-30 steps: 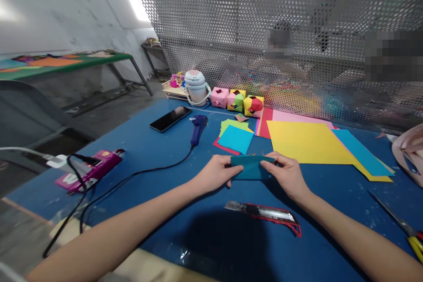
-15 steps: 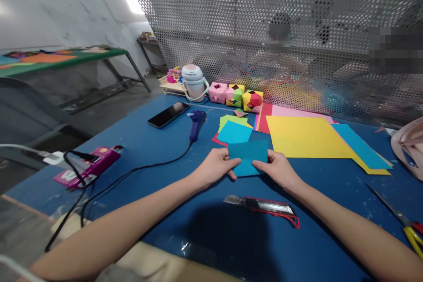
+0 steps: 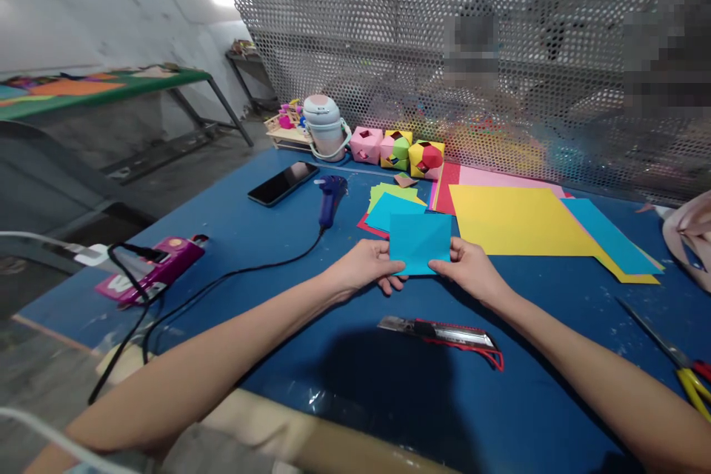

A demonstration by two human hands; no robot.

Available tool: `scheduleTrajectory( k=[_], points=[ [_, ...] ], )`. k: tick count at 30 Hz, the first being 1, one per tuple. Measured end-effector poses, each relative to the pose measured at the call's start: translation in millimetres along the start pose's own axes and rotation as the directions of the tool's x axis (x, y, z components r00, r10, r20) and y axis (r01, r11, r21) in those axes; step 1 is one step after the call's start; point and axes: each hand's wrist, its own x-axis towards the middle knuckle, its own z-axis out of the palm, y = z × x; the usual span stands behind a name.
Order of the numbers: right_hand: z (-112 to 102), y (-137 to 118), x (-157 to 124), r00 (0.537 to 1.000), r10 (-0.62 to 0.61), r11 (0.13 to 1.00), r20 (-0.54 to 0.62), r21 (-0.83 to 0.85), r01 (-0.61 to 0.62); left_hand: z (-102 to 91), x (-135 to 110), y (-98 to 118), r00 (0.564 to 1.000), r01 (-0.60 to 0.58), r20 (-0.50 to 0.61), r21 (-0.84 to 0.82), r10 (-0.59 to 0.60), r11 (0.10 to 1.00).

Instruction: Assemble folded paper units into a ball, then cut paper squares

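Observation:
Between my two hands a square sheet of blue paper (image 3: 421, 243) is held up above the blue table. My left hand (image 3: 373, 265) pinches its left edge, thumb in front and fingers behind. My right hand (image 3: 469, 268) grips the right edge the same way. Just behind the sheet lies a small pile of cut paper, with a blue piece (image 3: 393, 212) on top and green piece (image 3: 397, 191) and red edges showing. Nearer me, a red utility knife (image 3: 444, 333) rests on the table below the hands.
Left of the pile are a glue gun (image 3: 332, 201), a phone (image 3: 284, 183) and a purple power strip (image 3: 152, 270) with a trailing cord. Paper boxes (image 3: 426, 159) and a white jug (image 3: 325, 129) stand behind. To the right lie yellow paper (image 3: 516, 222) and scissors (image 3: 669, 352).
The blue sheet has tilted more upright and looks brighter, its front facing me. Both hands still hold its sides. The whole view has shifted slightly.

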Motion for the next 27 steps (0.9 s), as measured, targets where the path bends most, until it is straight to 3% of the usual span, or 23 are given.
scheduleTrajectory(
  k=[3, 6, 11, 14, 21, 27],
  points=[
    [-0.7, -1.2, -1.6, 0.999, -0.007, 0.998, 0.037, -0.068, 0.010, -7.6, 4.0, 0.7, 0.988, -0.107, -0.101, 0.064, 0.114, 0.992],
    [1.5, -3.7, -3.6, 0.997, -0.035, 0.991, 0.070, -0.128, 0.044, -14.4, 7.2, 2.1, 0.950, -0.230, -0.177, 0.157, 0.257, 0.960],
    [5.0, -5.5, -5.2, 0.993, -0.110, 0.944, 0.037, -0.309, 0.116, -19.1, 7.3, 2.4, 0.927, -0.252, -0.155, 0.415, 0.341, 0.874],
    [5.3, -3.9, -5.0, 0.992, -0.112, 0.948, 0.052, -0.294, 0.123, -18.3, 6.2, 1.0, 0.915, -0.270, -0.150, 0.461, 0.374, 0.845],
    [4.1, 2.4, -3.2, 0.994, -0.094, 0.963, 0.062, -0.246, 0.106, -18.2, 8.0, -1.1, 0.924, -0.258, -0.149, 0.435, 0.352, 0.863],
    [5.4, 4.2, -3.9, 0.994, -0.096, 0.960, 0.046, -0.261, 0.105, -19.4, 12.6, -1.8, 0.962, -0.144, -0.162, 0.374, 0.218, 0.916]
  ],
)
